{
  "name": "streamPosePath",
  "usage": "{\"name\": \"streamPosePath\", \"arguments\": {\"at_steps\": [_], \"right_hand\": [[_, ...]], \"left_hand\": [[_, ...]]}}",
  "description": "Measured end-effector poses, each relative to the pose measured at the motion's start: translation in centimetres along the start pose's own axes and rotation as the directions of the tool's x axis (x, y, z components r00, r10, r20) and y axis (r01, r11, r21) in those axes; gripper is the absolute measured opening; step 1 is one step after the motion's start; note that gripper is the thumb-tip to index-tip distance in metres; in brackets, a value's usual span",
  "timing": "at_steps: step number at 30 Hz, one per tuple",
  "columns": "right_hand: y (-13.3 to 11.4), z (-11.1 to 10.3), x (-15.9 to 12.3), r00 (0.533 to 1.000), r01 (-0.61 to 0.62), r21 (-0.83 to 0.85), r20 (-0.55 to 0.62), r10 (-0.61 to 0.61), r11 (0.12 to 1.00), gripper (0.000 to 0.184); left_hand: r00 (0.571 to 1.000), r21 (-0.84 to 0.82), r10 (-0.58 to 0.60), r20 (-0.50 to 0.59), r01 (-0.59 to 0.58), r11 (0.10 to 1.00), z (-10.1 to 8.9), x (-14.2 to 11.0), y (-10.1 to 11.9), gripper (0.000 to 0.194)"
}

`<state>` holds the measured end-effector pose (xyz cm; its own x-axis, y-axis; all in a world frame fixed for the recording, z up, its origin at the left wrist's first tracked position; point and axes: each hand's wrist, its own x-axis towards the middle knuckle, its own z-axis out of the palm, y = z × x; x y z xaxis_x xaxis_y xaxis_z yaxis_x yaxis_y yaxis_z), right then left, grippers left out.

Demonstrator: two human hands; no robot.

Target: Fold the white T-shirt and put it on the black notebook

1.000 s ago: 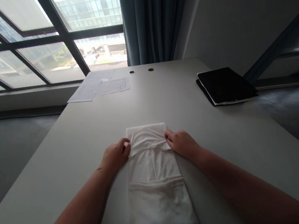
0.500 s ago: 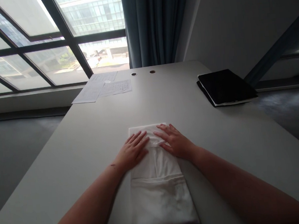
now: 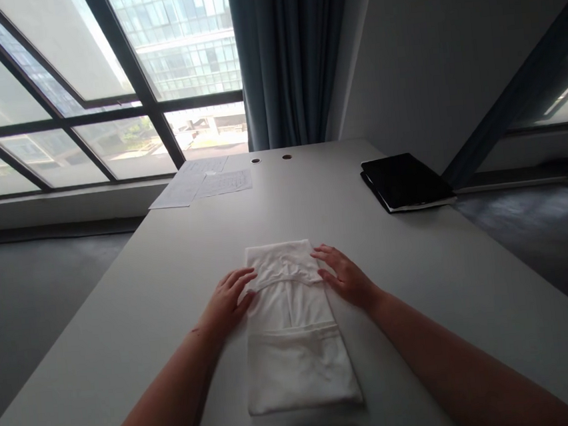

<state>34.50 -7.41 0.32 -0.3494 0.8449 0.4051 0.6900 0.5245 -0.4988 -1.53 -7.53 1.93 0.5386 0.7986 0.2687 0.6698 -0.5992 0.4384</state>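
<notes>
A folded white cloth [image 3: 299, 369], perhaps a garment, lies flat on the table in front of me. Its near end forms a smooth folded panel, and its far end is a wrinkled flap with a curved edge. My left hand [image 3: 229, 298] rests at the cloth's left side by the flap, fingers apart and their tips at the edge. On the opposite side, my right hand [image 3: 346, 275] has its fingers spread along the flap's right edge. Neither hand grips the cloth; both are open.
The white table [image 3: 170, 284] stretches away towards the window [image 3: 121, 141] and a blue curtain [image 3: 294, 58]. Printed papers [image 3: 181, 186] lie at its far left. A black folder [image 3: 406, 181] sits at the right edge. Two round cable holes are near the back.
Both hands have moved outward from the top of the flap to the cloth's two sides, uncovering its wrinkled surface. The camera view has tilted up somewhat.
</notes>
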Motion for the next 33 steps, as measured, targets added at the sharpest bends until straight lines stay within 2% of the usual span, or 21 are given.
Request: {"name": "streamPosePath", "arguments": {"at_steps": [2,3,4,6,9,11,13,17,22,26,31,33], "right_hand": [[-1.2,-1.3,-2.5,0.998,0.046,0.044,-0.05,-0.043,0.998,0.036],[-2.1,-1.8,-3.8,0.996,0.092,0.069,-0.023,-0.091,0.993,0.033],[-3.1,-2.2,-5.2,0.987,0.152,0.103,0.035,-0.156,0.983,0.033],[-5.3,-2.6,-7.7,0.937,0.263,0.183,0.184,-0.296,0.947,0.042],[-7.8,-2.1,-10.0,0.854,0.332,0.222,0.342,-0.392,0.917,0.052],[-8.6,-1.5,-10.5,0.852,0.333,0.196,0.357,-0.384,0.922,0.042],[-8.7,-1.0,-10.5,0.879,0.32,0.167,0.316,-0.358,0.933,0.036],[-8.2,-0.3,-10.0,0.918,0.29,0.171,0.229,-0.324,0.942,0.047],[-8.4,-0.4,-9.6,0.94,0.215,0.23,0.215,-0.265,0.949,0.032],[-8.5,-0.7,-9.3,0.949,0.156,0.31,0.215,-0.229,0.938,0.025],[-8.6,-2.2,-9.0,0.941,0.089,0.396,0.266,-0.207,0.914,0.032],[-8.9,-3.3,-8.9,0.931,0.026,0.421,0.321,-0.176,0.907,0.036]], "left_hand": [[0.998,-0.041,-0.025,-0.052,0.023,0.999,-0.6,-2.8,0.8,0.036],[0.999,-0.063,-0.009,-0.045,0.006,0.998,-0.7,-4.3,1.5,0.035],[1.0,-0.084,0.018,-0.019,-0.019,0.996,-0.8,-5.7,2.2,0.035],[0.993,-0.11,0.09,0.07,-0.082,0.991,-0.8,-8.1,4.0,0.042],[0.959,-0.079,0.178,0.219,-0.165,0.983,-0.5,-10.1,6.2,0.054],[0.953,-0.031,0.198,0.23,-0.197,0.98,-0.2,-10.6,6.9,0.044],[0.963,0.009,0.214,0.165,-0.219,0.976,0.3,-10.6,6.9,0.031],[0.972,0.047,0.226,0.07,-0.23,0.972,1.4,-10.3,6.3,0.048],[0.995,0.019,0.075,0.062,-0.076,0.997,1.9,-9.7,6.0,0.055],[0.998,-0.032,0.029,0.062,-0.027,0.999,1.6,-9.3,6.0,0.056],[0.981,-0.094,0.194,0.017,-0.192,0.977,0.2,-9.4,6.8,0.03],[0.986,-0.12,0.16,-0.035,-0.163,0.979,-0.4,-9.6,7.5,0.024]]}}
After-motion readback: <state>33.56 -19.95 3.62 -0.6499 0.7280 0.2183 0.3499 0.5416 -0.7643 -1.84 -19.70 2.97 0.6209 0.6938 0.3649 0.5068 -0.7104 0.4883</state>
